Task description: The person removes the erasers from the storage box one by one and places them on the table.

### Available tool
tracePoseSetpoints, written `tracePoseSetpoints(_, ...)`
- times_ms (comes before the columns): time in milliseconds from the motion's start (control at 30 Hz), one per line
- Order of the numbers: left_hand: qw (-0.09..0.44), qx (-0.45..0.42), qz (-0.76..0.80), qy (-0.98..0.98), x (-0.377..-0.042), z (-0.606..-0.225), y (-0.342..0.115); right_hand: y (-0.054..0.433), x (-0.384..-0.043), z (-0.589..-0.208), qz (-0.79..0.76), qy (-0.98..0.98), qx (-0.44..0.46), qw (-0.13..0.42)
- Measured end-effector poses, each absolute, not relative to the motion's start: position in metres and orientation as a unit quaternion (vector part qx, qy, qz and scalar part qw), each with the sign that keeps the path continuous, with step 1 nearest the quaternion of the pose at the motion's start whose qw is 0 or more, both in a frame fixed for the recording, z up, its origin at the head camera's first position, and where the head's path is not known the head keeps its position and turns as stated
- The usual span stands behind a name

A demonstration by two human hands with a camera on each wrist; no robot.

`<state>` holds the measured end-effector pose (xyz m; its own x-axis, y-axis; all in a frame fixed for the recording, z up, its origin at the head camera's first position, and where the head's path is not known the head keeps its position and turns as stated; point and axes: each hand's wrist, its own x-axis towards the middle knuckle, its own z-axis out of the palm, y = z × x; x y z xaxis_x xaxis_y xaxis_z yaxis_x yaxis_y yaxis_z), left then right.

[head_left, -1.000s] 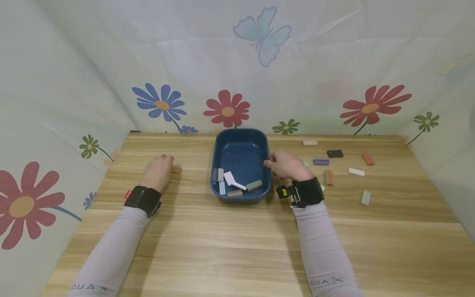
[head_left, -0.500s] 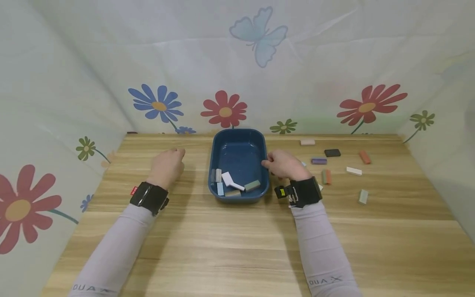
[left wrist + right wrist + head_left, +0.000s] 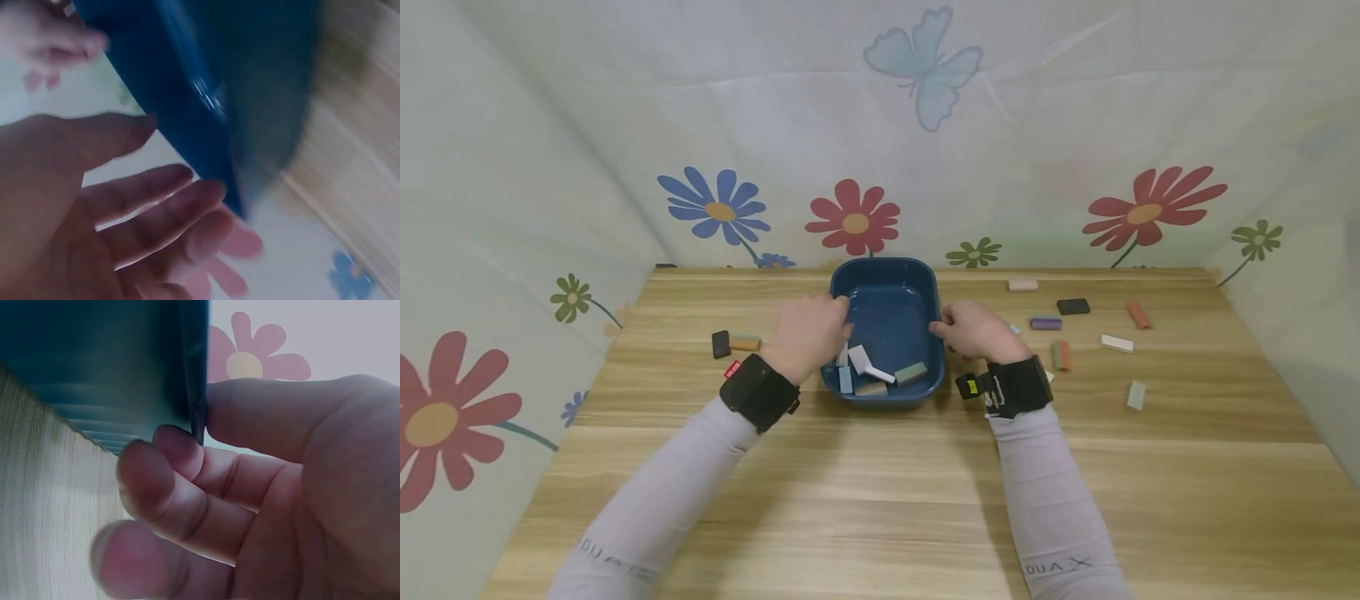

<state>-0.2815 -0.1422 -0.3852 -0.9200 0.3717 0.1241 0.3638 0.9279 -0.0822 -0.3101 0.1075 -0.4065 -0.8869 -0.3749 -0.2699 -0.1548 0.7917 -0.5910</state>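
The left hand [image 3: 62,206] fills the lower left, its thumb [image 3: 119,134] apart from the gently bent fingers [image 3: 169,215]. The tips reach the edge of a blue tray [image 3: 150,75] that slants down from the top of the view; whether they touch it cannot be told. The tray's inside is blurred, with a pale glint along it. At the upper left, the right hand [image 3: 47,34] has its fingertips at the tray's edge. Wood-grained bench [image 3: 362,125] runs down the right side. Below lies a pale backdrop [image 3: 297,247] with pink petals [image 3: 242,242] beside the left fingertips and a blurred blue flower [image 3: 349,276] near the bottom right corner.
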Motion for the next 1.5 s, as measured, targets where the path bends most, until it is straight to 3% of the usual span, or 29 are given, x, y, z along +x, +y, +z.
tracePoseSetpoints(167, -0.049, -0.231, 0.051, -0.97, -0.278, -0.385, -0.107, 0.108, -0.311, -0.408, -0.288, 0.928, -0.138, 0.192)
tracePoseSetpoints(300, -0.106, -0.241, 0.086, -0.961, -0.277, -0.388, -0.09, 0.107, -0.311, -0.408, -0.29, 0.927, -0.141, 0.194)
tracePoseSetpoints(800, -0.21, -0.224, 0.109, -0.945, -0.284, -0.393, -0.074, 0.108, -0.311, -0.407, -0.291, 0.925, -0.153, 0.188)
tracePoseSetpoints(1200, -0.215, -0.221, 0.084, -0.948, -0.282, -0.389, -0.08, 0.106, -0.312, -0.406, -0.287, 0.927, -0.152, 0.186)
tracePoseSetpoints(1500, -0.146, -0.215, 0.011, -0.965, -0.28, -0.383, -0.105, 0.106, -0.312, -0.406, -0.286, 0.928, -0.144, 0.189)
